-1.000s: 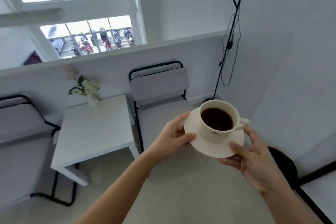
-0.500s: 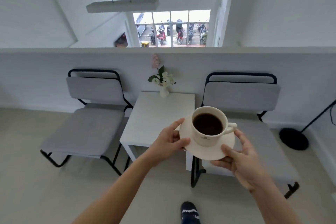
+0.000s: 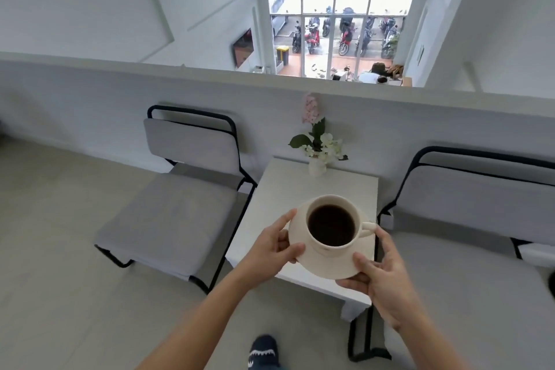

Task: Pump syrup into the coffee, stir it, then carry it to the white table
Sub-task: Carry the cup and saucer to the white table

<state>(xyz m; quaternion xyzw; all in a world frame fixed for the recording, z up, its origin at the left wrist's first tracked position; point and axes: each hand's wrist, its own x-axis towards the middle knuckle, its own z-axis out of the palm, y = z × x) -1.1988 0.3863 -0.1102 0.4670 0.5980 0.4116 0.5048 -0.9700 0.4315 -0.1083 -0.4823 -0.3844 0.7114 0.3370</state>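
A cream cup full of dark coffee stands on a cream saucer, its handle pointing right. My left hand grips the saucer's left rim with thumb on top. My right hand grips the saucer's front right rim. Both hold it in the air above the near half of the small white table, which stands between two chairs. No syrup pump or spoon is in view.
A small white vase of flowers stands at the table's far edge against a low white wall. A grey chair is left of the table, another grey chair right. My dark shoe shows on the floor below.
The view has swung and I have come closer: the table moved from the left to straight ahead and now lies under the cup. Both hands kept their grip on the saucer.
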